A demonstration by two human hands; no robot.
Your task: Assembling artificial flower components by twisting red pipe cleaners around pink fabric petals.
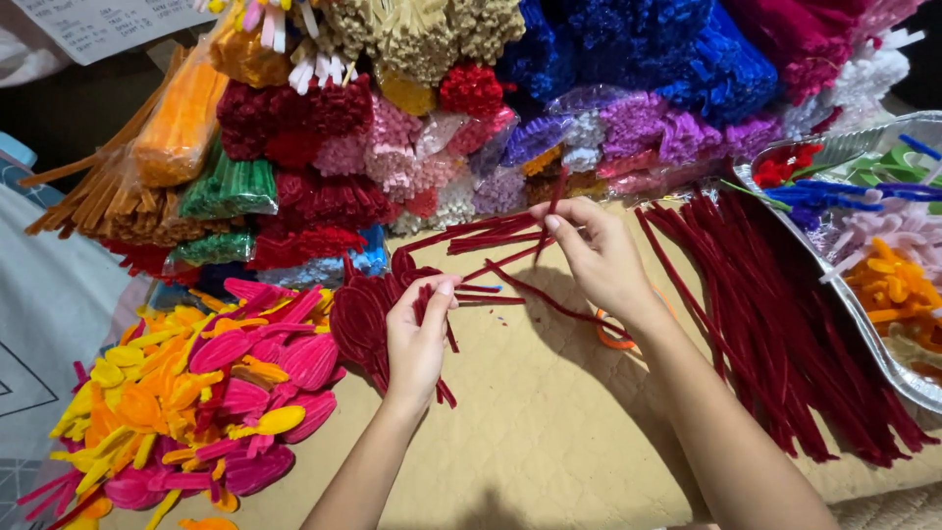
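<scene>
My left hand point(417, 334) grips a dark red pipe-cleaner petal loop point(361, 319) at the edge of a small stack of such loops. My right hand point(594, 255) pinches the free end of a dark red pipe cleaner point(535, 294) that runs from the left hand's loop across the tan mat point(530, 422). A few loose dark red stems point(481, 236) lie just behind the hands. Both hands hover low over the mat's middle.
A big pile of dark red stems point(765, 324) lies right. Pink, yellow and orange petal shapes point(206, 393) are heaped at left. Bagged pipe-cleaner bundles in many colours point(432, 108) are stacked behind. A foil tray point(834, 285) with coloured pieces sits far right. Orange scissor handles point(613, 339) show under my right wrist.
</scene>
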